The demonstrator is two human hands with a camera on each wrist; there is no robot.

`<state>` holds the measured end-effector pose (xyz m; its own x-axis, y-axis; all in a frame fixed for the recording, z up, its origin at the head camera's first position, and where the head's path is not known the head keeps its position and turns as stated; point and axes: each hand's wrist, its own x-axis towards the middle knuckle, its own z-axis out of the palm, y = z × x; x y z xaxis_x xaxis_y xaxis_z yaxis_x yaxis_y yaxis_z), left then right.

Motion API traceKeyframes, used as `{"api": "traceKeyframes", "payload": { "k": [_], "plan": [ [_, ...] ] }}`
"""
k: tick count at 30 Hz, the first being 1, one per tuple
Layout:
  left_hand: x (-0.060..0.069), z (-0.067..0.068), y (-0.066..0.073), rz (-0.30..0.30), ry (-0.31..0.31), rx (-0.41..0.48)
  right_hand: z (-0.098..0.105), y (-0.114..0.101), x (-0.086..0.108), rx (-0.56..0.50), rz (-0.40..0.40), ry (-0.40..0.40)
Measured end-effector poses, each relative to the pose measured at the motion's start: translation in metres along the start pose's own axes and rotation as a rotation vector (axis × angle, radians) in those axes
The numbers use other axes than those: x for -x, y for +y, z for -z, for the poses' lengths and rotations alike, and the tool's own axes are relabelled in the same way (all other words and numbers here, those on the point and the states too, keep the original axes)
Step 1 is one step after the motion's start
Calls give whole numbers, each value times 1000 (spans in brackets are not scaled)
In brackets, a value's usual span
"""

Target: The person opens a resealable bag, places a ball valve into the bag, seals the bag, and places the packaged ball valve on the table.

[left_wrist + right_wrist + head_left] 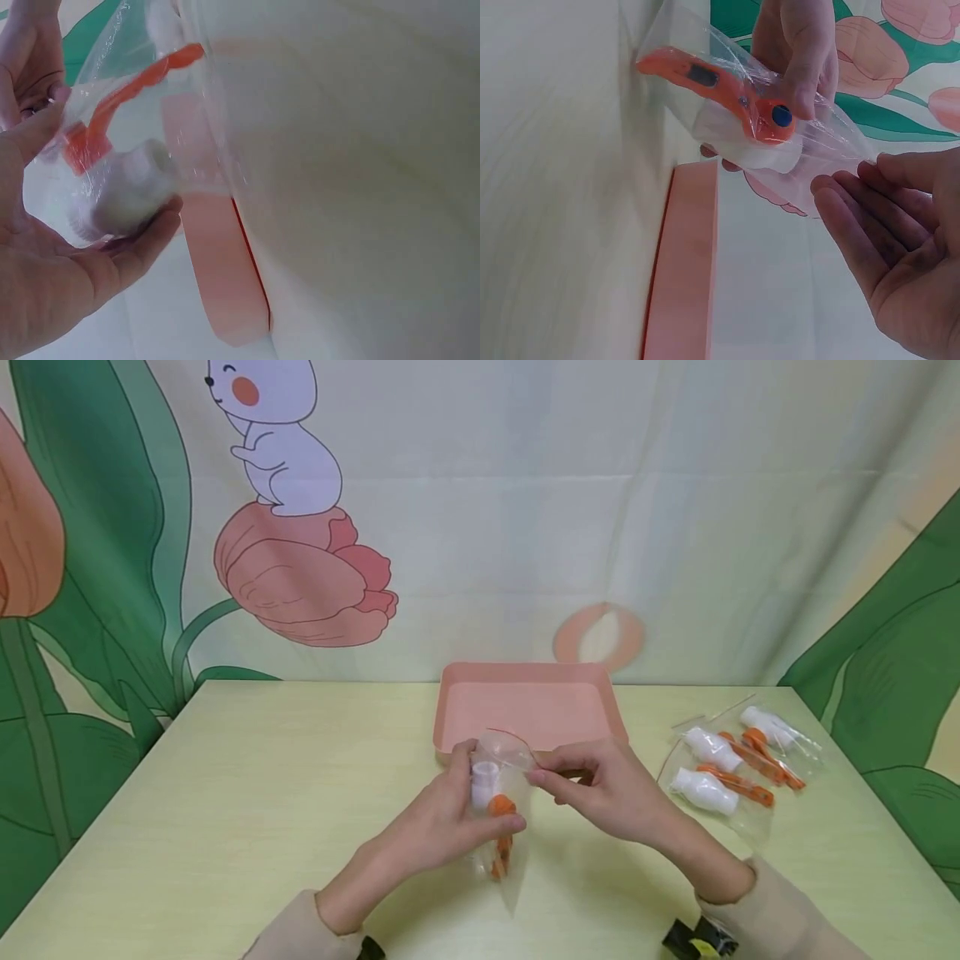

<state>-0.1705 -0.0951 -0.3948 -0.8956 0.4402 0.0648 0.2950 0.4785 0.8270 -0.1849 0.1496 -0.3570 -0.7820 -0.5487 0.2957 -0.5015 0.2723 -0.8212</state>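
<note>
A clear plastic zip bag (510, 752) stands upright between my hands, just in front of the pink tray (531, 703). Inside it are a small white bottle (124, 191) and an orange plastic tool (724, 86) with a dark round spot at its wide end; its exact kind I cannot tell. My left hand (450, 818) grips the bag round the bottle, thumb across the front. With thumb and forefinger, my right hand (600, 781) pinches the bag's upper right edge near the opening. Whether the seal is parted is unclear.
On the table's right side lie several similar clear bags (738, 760), overlapping, each with a white bottle and an orange tool. A printed curtain (480, 527) hangs behind the pale table (300, 777). Black straps (701, 939) sit at my wrists.
</note>
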Motion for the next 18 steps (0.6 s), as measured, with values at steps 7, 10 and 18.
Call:
{"api": "traceKeyframes", "payload": {
  "k": [7,10,18],
  "plan": [
    [1,2,1,9,-59,139,5,-6,0,12,39,64],
    [1,4,2,27,-77,97,6,-6,-1,11,63,78],
    [-1,17,-2,22,-59,-22,10,-2,1,28,62,66]
  ]
}}
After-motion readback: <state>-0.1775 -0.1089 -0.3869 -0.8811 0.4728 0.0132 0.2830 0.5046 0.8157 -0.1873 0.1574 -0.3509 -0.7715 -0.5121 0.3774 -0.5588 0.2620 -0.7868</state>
